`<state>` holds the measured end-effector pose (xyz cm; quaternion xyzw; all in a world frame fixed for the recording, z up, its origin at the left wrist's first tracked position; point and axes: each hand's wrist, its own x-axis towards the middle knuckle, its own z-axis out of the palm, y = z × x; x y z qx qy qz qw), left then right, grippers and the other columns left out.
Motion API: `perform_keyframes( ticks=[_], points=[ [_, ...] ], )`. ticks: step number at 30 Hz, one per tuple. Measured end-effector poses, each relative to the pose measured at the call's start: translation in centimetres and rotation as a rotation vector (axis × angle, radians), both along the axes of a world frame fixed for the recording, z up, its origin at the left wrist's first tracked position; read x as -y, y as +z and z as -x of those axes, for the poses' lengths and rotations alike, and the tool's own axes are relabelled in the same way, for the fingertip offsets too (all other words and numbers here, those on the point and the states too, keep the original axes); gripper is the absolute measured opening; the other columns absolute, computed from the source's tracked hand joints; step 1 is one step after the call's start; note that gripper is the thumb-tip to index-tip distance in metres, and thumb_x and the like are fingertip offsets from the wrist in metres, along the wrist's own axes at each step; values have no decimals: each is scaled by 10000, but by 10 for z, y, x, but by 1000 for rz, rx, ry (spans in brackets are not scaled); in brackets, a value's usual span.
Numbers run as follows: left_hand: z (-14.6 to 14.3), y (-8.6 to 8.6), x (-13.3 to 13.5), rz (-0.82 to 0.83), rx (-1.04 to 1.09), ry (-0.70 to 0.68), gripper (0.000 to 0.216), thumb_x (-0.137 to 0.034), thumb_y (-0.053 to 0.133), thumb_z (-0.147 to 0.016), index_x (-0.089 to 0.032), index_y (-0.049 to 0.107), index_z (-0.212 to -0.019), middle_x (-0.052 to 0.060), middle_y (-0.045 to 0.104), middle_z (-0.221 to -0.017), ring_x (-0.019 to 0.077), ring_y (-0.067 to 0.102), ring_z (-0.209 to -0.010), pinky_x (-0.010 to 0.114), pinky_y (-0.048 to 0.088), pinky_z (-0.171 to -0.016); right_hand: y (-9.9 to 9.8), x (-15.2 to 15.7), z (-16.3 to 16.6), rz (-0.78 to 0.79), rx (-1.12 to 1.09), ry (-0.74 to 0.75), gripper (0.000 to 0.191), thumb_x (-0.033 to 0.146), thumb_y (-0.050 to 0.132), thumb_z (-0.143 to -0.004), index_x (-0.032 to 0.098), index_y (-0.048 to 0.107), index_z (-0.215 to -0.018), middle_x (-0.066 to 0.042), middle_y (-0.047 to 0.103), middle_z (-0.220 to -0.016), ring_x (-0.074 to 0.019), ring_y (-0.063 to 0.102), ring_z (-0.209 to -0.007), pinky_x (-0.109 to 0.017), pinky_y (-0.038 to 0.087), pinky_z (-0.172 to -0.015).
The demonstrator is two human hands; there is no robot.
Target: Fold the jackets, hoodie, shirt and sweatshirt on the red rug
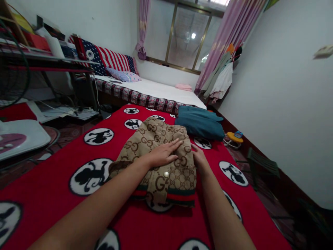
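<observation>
A tan monogram-patterned garment (156,139) with a green and red striped hem lies folded on a red blanket (52,180) printed with black-and-white cartoon circles. My left hand (162,153) rests flat on top of the garment, fingers stretched out toward the right. My right hand (199,158) sits at the garment's right edge, fingers touching or tucked under the fabric there; its fingertips are partly hidden. A folded teal garment (200,123) lies just beyond, at the blanket's far right corner.
A second bed (156,88) with a white sheet, a stars-and-stripes pillow and a pink cloth stands behind. A cluttered shelf and desk (47,59) are at left, with a fan. Clothes hang (221,76) by pink curtains. A small green stool (262,165) stands on the floor at right.
</observation>
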<state>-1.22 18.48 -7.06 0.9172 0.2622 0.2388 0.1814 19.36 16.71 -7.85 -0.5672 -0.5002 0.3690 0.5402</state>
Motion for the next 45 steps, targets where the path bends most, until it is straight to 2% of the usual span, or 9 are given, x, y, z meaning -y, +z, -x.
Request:
perform_keyframes(
  ticks=[4,8,12,15,18,28,37,41,45],
  points=[
    [-1,-1,0,-30,-86,50,645,-387,482,-930,-221,262,-1513,108,219,-1587,245,273,-1438,421,236,-1164,32,10,9,-192,254,-206,415,304,541,-746,120,648,-1102,-145,718,-1015,-259,676,-941,-422,525,-857],
    [1,1,1,-27,90,60,510,-256,491,-903,-218,469,-1412,81,438,-1487,215,429,-1351,368,336,-1130,47,28,54,-437,659,-28,502,360,435,-890,153,520,-1340,-135,554,-1372,-239,507,-1272,-424,376,-1078],
    [14,2,-1,-49,168,302,438,-107,420,-866,-209,644,-1227,72,561,-1374,196,498,-1287,362,371,-1111,18,29,76,-197,1007,78,594,401,360,-949,109,354,-1466,-152,356,-1526,-267,293,-1427,-520,192,-1160],
    [26,1,-6,-72,20,511,460,-242,467,-905,-215,532,-1359,93,381,-1521,286,283,-1429,524,237,-1158,-5,21,72,-51,1159,94,593,419,330,-966,103,357,-1467,-136,247,-1574,-270,178,-1467,-531,169,-1163],
    [31,2,-17,-51,-121,587,566,-446,448,-931,-245,402,-1458,82,207,-1595,354,112,-1466,611,130,-1149,-13,18,68,-59,1212,81,595,435,304,-976,122,337,-1480,-112,225,-1585,-250,163,-1471,-515,166,-1169],
    [31,-2,-86,9,-260,643,660,-630,300,-921,-314,293,-1500,65,123,-1613,302,87,-1479,635,29,-1131,-14,18,62,-151,1159,30,566,451,368,-956,163,418,-1441,-114,283,-1567,-260,192,-1463,-511,182,-1165],
    [61,-13,-110,150,-47,499,628,-485,352,-953,-246,233,-1522,102,126,-1608,232,58,-1487,517,77,-1169,-16,17,60,-70,1182,-7,591,467,335,-964,174,355,-1477,-109,209,-1592,-265,156,-1471,-522,187,-1155],
    [75,-3,-91,220,-164,373,719,-485,453,-913,-205,208,-1528,125,48,-1604,259,18,-1482,480,101,-1173,-17,17,59,-60,1180,-6,592,461,337,-965,170,345,-1481,-109,202,-1594,-265,141,-1474,-517,179,-1158],
    [109,15,-56,332,-154,230,714,-480,588,-838,-212,376,-1465,119,213,-1573,263,191,-1459,417,214,-1158,-20,16,58,-63,1164,-4,599,473,322,-964,171,344,-1480,-109,195,-1596,-260,127,-1476,-519,166,-1160]
  ],
)
